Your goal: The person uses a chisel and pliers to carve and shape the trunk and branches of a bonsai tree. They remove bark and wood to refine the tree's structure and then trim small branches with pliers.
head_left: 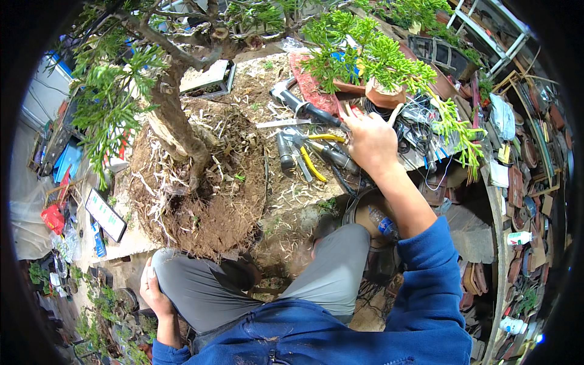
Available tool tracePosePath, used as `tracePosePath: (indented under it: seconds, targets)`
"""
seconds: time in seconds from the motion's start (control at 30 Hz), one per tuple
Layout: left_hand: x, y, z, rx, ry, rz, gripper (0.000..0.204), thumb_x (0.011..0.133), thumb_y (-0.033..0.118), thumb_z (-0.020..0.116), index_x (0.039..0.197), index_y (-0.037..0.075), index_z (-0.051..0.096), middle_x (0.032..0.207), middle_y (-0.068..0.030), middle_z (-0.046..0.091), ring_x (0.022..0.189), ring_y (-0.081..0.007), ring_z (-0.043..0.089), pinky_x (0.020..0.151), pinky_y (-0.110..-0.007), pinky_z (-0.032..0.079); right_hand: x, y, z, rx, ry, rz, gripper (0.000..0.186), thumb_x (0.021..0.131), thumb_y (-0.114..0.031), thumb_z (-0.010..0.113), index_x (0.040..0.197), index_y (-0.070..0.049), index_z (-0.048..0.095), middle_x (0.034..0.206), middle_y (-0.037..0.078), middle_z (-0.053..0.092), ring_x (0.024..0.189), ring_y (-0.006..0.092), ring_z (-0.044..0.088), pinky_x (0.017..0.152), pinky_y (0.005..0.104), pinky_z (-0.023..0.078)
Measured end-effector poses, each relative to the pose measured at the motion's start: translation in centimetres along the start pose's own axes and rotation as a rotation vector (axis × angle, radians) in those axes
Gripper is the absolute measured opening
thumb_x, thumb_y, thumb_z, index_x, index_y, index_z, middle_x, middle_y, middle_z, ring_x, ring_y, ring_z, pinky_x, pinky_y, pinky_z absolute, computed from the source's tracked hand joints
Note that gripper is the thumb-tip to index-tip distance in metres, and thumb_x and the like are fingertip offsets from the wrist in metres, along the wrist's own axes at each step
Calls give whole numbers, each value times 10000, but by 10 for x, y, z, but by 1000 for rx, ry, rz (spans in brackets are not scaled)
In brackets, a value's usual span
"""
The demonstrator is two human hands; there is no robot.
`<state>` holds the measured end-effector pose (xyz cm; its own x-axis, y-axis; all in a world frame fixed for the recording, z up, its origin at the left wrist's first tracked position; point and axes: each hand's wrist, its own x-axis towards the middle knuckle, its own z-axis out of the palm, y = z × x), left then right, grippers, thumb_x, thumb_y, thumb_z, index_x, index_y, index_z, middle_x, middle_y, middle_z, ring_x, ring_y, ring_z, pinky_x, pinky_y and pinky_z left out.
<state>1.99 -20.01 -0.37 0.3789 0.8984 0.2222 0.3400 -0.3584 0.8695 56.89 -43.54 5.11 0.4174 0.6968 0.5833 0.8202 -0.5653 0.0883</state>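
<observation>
Trousers (322,280) of smooth grey cloth, nearest; at left, left hand (157,295) laid along knee (165,263), fingers released and slightly bent. Farther, on left of worktable (304,212), root ball (222,210) of crumbly soil with pale, stringy roots, under thick, twisted trunk (172,121). At right, pliers (311,165) with glossy yellow handles; then right hand (373,139) beside black, rounded handle (319,114), but cannot tell if grasping. Farthest, feathery green foliage (380,52).
</observation>
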Motion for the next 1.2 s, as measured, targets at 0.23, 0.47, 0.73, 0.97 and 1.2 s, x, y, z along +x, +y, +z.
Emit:
tracePosePath:
  seconds: [0.23,0.47,0.73,0.97,1.2]
  targets:
    - [4,6,-1,-102,-47,-102,541,1106,338,482,1378,-115,597,1288,-166,690,1138,-221,657,1028,-359,495,2,-19,-10,185,130,-55,249,812,-115,734,1060,-109,757,934,97,750,928,326,704,815,432,567]
    - [4,17,2,-36,-35,-81,548,1109,347,481,1377,-116,599,1265,-178,697,1102,-222,674,1000,-361,520,-6,-34,-20,386,-321,22,283,781,-252,794,1032,-121,779,851,131,731,857,335,716,763,462,575]
    - [4,15,-1,3,-77,-72,547,1102,318,396,1392,-100,599,1303,-190,699,1170,-269,677,1059,-398,502,-20,-21,-19,621,-183,7,300,735,-188,801,1007,-61,816,867,141,782,765,285,762,746,374,612]
    - [4,6,-1,-62,-46,-108,551,1105,323,396,1391,-105,593,1274,-191,713,1155,-262,685,1051,-393,510,-20,-14,-17,1207,-497,402,308,903,-60,731,1173,88,738,894,122,775,728,136,715,682,277,581]
    - [4,4,-1,-6,-31,-66,543,1107,306,385,1390,-111,590,1243,-189,726,1135,-268,696,1042,-392,517,-15,-15,-19,1477,-613,673,333,911,-28,708,1210,118,710,907,143,768,729,149,717,683,276,590]
